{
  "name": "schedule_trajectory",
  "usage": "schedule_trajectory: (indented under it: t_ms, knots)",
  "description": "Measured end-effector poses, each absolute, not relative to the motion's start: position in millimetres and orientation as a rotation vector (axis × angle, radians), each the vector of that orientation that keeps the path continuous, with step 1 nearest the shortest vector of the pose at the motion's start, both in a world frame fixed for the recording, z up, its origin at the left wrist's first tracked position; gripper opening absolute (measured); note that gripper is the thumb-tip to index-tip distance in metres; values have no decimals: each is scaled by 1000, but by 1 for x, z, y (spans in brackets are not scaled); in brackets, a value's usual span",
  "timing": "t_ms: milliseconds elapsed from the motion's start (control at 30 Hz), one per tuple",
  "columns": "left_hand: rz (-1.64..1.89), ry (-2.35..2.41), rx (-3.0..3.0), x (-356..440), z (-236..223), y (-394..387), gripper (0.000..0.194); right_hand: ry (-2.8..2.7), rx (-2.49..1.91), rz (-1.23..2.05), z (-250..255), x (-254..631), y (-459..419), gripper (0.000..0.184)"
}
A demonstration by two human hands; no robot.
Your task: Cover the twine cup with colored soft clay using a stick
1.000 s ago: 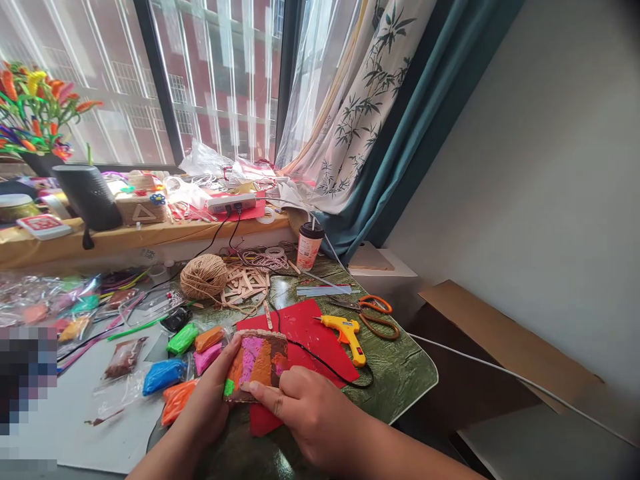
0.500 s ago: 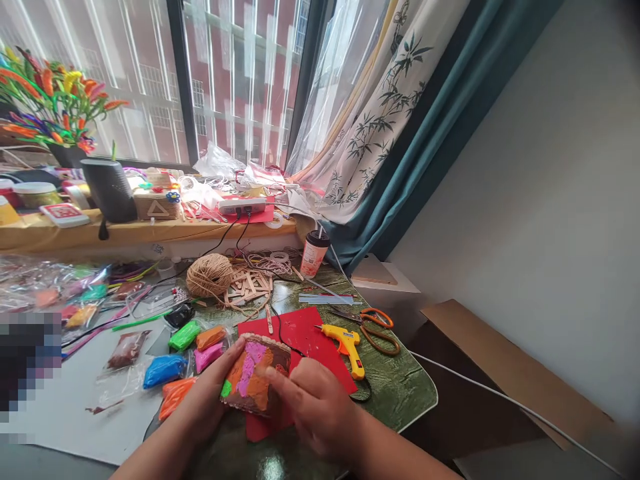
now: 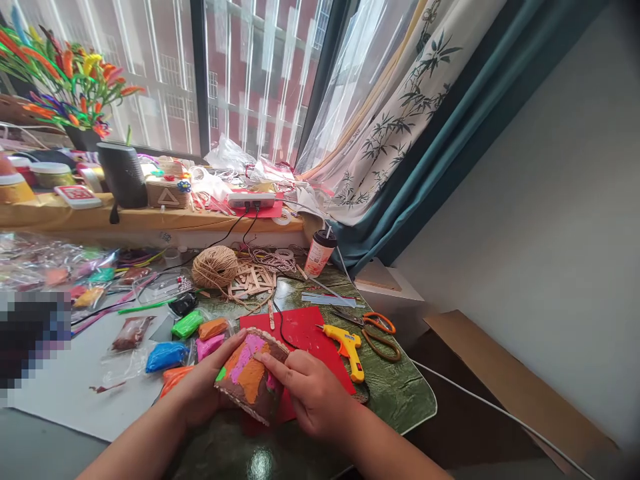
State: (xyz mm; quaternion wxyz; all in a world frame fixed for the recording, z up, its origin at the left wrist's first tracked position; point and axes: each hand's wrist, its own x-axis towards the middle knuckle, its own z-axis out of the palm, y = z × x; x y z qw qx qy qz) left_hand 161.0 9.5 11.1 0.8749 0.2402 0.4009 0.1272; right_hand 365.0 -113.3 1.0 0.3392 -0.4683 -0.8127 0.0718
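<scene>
My left hand (image 3: 216, 380) is wrapped round the far left side of a clay-covered cup-shaped pot (image 3: 253, 383), tilted on its side. Brown, orange, pink and green patches of soft clay cover its wall, and pale braided trim runs along both rims. My right hand (image 3: 317, 393) has its index finger stretched out, the tip pressing the clay where pink meets orange. Its other fingers are curled, with nothing visible in them. Beneath the pot lies a red sheet (image 3: 305, 333). Packets of blue clay (image 3: 167, 357), green clay (image 3: 188, 324) and orange clay (image 3: 213, 329) lie left of my hands.
A yellow glue gun (image 3: 345, 347) and orange-handled scissors (image 3: 377, 330) lie right of the pot. Behind are a twine ball (image 3: 215, 267), wooden sticks (image 3: 253, 279) and a lidded drink cup (image 3: 320, 253). A power strip (image 3: 251, 200) rests on the sill.
The pot has turned and tilted in my left hand, showing more of its lower rim. My right index finger has shifted up and left over the clay. The camera view has shifted slightly.
</scene>
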Motion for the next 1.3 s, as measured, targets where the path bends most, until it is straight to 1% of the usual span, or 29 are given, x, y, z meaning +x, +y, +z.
schedule_trajectory:
  t_ms: [233, 367, 533, 633, 800, 933, 1200, 1300]
  knots:
    - [221, 736, 528, 157, -1, 12, 62, -2134, -1147, 263, 7, 365, -116, 79]
    - [204, 737, 546, 157, -5, 15, 62, -2148, -1133, 341, 10, 367, -118, 73]
    - [169, 753, 532, 157, -4, 16, 56, -2199, -1150, 392, 12, 372, -120, 65]
    - [164, 743, 549, 157, -2, 16, 55, -2241, -1156, 371, 14, 373, -120, 65]
    - [155, 721, 563, 156, -1, 17, 54, -2333, -1132, 246, 18, 374, -117, 63]
    - [119, 700, 549, 155, 0, 17, 53, -2363, -1113, 230, 25, 374, -117, 60]
    - [88, 598, 595, 155, 0, 16, 58, -2377, -1086, 349, 35, 374, -120, 40]
    - [77, 586, 598, 155, 0, 16, 59, -2368, -1110, 424, 38, 374, -122, 37]
